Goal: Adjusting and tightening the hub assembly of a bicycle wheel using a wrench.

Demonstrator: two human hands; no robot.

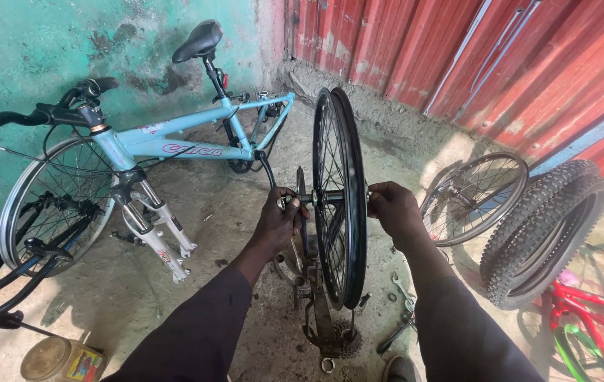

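A black bicycle wheel with a thin tyre stands upright, edge-on, in the middle of the view. My left hand grips the axle end on the wheel's left side, next to a small tool or sprocket part. My right hand holds the axle end on the right side. Below the wheel, on the concrete floor, lie a metal stand with a cog and loose spanners.
A light blue bicycle frame with saddle and front wheel leans on the green wall at left. A bare spoked rim and two knobbly tyres rest against the red corrugated wall. A tin stands at lower left, a red frame at lower right.
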